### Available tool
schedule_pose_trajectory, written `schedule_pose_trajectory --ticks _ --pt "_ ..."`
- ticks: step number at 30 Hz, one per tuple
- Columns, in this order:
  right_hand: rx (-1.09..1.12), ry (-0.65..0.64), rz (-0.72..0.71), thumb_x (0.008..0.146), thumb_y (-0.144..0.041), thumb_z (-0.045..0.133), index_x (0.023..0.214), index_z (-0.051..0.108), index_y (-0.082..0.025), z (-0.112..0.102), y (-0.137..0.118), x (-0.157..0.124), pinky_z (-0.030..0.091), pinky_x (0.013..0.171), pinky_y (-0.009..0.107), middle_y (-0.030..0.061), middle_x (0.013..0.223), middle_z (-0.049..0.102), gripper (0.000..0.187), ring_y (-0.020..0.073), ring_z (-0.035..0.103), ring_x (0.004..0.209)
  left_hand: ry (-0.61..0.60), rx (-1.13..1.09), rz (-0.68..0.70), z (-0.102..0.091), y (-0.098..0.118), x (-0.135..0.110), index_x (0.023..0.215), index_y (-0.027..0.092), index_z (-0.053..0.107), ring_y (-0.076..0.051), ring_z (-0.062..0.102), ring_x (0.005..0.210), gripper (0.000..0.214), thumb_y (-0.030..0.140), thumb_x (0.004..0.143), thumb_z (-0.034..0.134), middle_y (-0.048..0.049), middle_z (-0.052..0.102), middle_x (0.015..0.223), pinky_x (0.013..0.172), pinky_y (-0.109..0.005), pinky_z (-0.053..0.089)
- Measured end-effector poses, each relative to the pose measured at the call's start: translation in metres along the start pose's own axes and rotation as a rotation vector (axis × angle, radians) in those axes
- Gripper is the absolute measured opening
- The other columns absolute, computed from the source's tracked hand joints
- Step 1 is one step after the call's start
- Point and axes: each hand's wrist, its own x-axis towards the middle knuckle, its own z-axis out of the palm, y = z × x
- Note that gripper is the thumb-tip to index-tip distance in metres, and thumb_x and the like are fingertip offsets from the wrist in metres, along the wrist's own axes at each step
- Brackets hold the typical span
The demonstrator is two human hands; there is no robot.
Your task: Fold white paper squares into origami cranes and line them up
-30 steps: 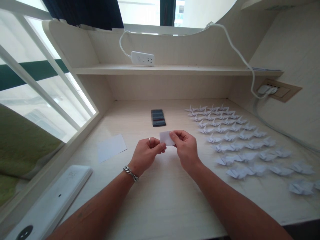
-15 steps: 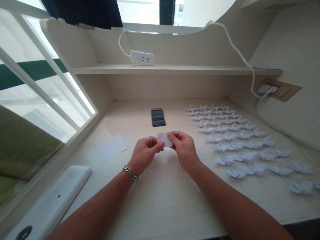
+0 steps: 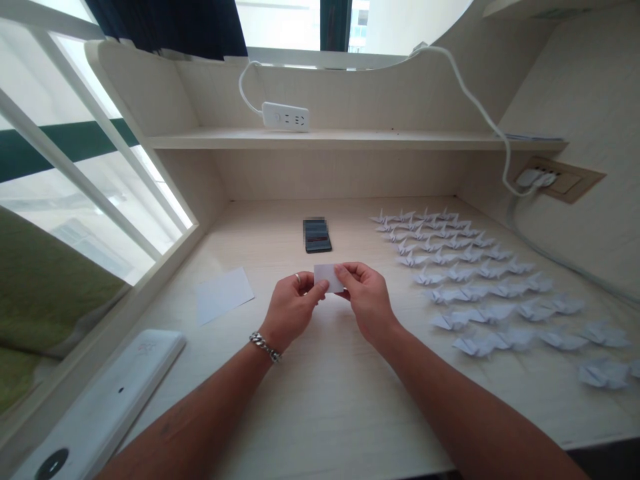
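Observation:
Both of my hands hold a small folded piece of white paper (image 3: 328, 276) just above the desk (image 3: 330, 400), in the middle of the view. My left hand (image 3: 291, 308), with a ring and a metal bracelet, pinches its lower left edge. My right hand (image 3: 367, 298) pinches its right side with thumb and fingers closed. A flat white sheet (image 3: 223, 294) lies on the desk to the left of my left hand. Rows of several white paper cranes (image 3: 475, 280) cover the right side of the desk.
A dark phone (image 3: 317, 235) lies flat behind my hands. A long white device (image 3: 100, 407) sits at the near left edge. On the shelf above stands a white power strip (image 3: 285, 117), its cable running to a wall socket (image 3: 545, 179) at the right. A window frame (image 3: 90, 180) borders the left.
The folded paper and both hands have shifted slightly left and down; the pinch on the paper is unchanged.

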Motion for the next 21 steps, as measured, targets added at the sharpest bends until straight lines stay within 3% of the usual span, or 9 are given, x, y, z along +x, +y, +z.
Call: schedule_pose_trajectory --ticks 7,14,21 --pt "-0.008 -0.087 -0.029 0.058 -0.028 0.083 0.080 0.064 -0.014 0.001 -0.001 -0.002 0.053 0.071 0.032 0.0032 0.075 0.072 0.032 0.0164 0.066 0.070 0.021 0.032 0.012 -0.001 0.004 -0.001 0.067 0.015 0.065 -0.013 0.055 0.058 0.027 0.041 0.074 0.068 -0.0021 0.065 0.062 0.058 -0.025 0.042" --pt "0.084 -0.007 0.034 0.053 -0.021 0.085 0.084 0.064 -0.015 -0.003 -0.009 0.001 0.051 0.063 0.028 0.0023 0.069 0.072 0.038 0.0145 0.065 0.062 -0.002 -0.002 0.008 -0.001 0.004 -0.002 0.066 0.015 0.065 -0.012 0.052 0.057 0.025 0.038 0.073 0.070 -0.0014 0.064 0.062 0.055 -0.024 0.040" --pt "0.087 0.016 -0.030 0.053 -0.021 0.085 0.081 0.062 -0.016 -0.007 -0.012 0.005 0.052 0.067 0.030 0.0013 0.069 0.071 0.037 0.0153 0.066 0.066 -0.017 0.022 0.022 -0.002 0.001 -0.002 0.068 0.014 0.065 -0.012 0.052 0.057 0.025 0.038 0.075 0.069 -0.0017 0.063 0.063 0.056 -0.024 0.039"
